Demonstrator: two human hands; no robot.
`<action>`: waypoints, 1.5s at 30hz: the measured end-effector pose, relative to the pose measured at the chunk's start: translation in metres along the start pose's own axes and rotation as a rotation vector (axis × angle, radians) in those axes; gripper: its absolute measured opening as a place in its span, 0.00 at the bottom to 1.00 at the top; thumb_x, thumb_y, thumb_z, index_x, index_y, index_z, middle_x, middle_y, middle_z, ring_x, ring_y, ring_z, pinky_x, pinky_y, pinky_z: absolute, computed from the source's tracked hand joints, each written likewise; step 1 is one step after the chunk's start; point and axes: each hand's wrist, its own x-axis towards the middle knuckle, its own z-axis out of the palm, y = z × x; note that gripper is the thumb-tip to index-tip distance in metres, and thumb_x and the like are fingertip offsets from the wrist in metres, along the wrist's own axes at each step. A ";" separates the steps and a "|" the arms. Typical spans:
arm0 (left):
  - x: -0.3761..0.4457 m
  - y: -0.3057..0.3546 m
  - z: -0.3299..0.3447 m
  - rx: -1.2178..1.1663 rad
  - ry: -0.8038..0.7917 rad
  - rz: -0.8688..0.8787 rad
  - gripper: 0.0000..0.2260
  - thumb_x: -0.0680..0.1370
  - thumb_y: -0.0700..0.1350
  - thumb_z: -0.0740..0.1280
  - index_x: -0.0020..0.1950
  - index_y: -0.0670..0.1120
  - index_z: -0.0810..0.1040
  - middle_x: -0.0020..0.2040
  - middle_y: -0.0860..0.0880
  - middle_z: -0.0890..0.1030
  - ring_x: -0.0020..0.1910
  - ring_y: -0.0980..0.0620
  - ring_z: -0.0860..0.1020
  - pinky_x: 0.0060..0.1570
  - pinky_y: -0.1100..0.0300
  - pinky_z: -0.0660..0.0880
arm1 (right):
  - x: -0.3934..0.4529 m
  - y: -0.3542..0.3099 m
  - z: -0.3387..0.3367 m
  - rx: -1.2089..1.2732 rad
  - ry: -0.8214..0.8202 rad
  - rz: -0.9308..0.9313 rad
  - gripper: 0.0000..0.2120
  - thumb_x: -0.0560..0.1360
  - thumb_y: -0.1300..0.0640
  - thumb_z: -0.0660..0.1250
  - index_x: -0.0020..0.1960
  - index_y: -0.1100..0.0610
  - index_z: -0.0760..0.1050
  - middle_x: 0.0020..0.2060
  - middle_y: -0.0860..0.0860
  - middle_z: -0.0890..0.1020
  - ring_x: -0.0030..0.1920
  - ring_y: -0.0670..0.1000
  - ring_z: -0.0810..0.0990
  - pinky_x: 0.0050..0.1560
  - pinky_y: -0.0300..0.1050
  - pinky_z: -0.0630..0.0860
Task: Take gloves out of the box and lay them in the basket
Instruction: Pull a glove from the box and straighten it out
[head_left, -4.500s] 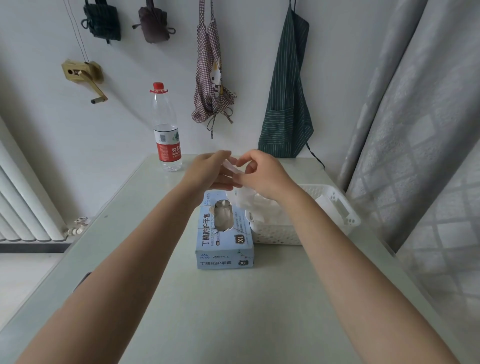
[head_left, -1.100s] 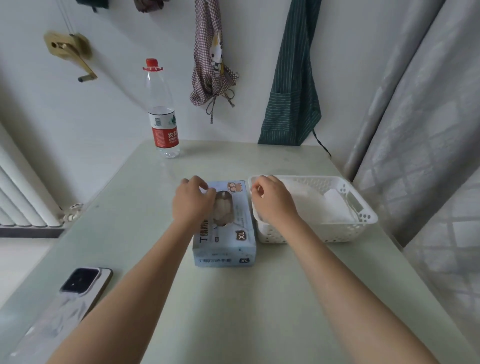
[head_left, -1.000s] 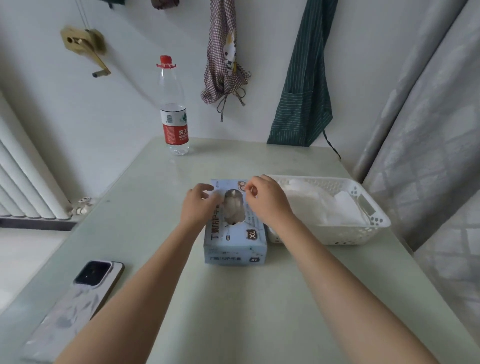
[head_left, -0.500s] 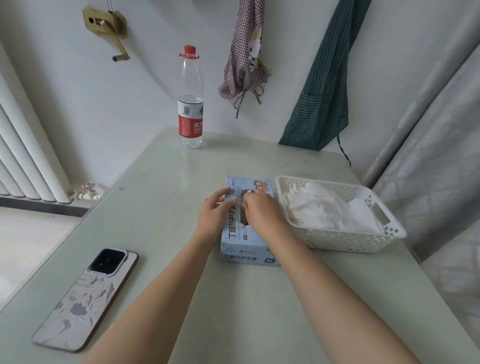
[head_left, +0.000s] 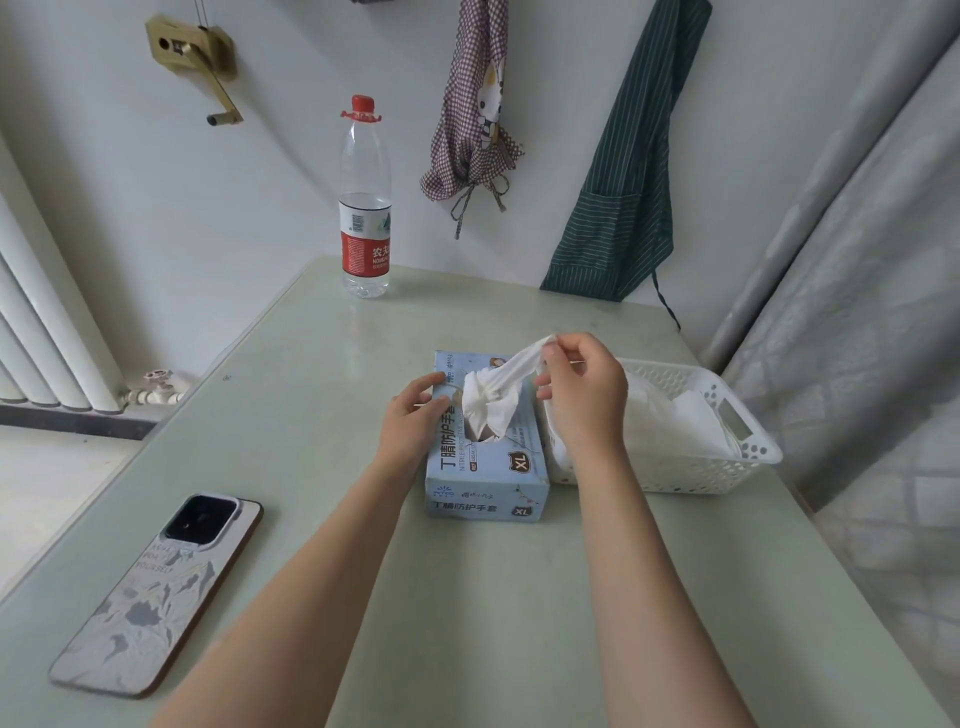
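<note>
White glove (head_left: 498, 387) half out of the blue glove box (head_left: 485, 457) slot, stretched up and right; right hand (head_left: 584, 395) pinches its upper end between thumb and fingertips, above the box. Left hand (head_left: 413, 418) flat against the box's left top edge, fingers loosely spread, gripping nothing. White basket (head_left: 727, 457) touches the box's right side with gloves inside; phone (head_left: 156, 592) and water bottle (head_left: 364, 208) well apart on the table (head_left: 467, 597).

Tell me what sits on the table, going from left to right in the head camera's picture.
Phone → water bottle → left hand → glove box → right hand, pulling out a white glove → white basket.
</note>
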 end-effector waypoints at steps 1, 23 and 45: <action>-0.001 0.002 0.001 0.014 -0.003 -0.012 0.13 0.75 0.43 0.67 0.56 0.57 0.81 0.54 0.41 0.76 0.50 0.39 0.81 0.52 0.41 0.80 | -0.002 -0.002 -0.001 0.013 0.008 -0.015 0.07 0.77 0.60 0.65 0.42 0.51 0.76 0.35 0.50 0.80 0.31 0.44 0.78 0.35 0.41 0.78; -0.023 0.051 0.039 0.814 -0.029 0.326 0.19 0.76 0.45 0.65 0.67 0.49 0.69 0.54 0.49 0.75 0.48 0.49 0.76 0.48 0.54 0.74 | 0.005 0.003 -0.034 0.285 0.054 0.226 0.06 0.80 0.58 0.62 0.45 0.52 0.75 0.32 0.49 0.80 0.37 0.55 0.83 0.41 0.52 0.81; -0.018 0.135 0.077 0.671 0.185 0.459 0.09 0.73 0.44 0.64 0.44 0.37 0.74 0.34 0.46 0.76 0.31 0.51 0.72 0.33 0.58 0.67 | 0.005 0.003 -0.050 0.090 0.068 0.135 0.11 0.74 0.59 0.68 0.54 0.52 0.71 0.52 0.53 0.75 0.37 0.50 0.78 0.41 0.52 0.81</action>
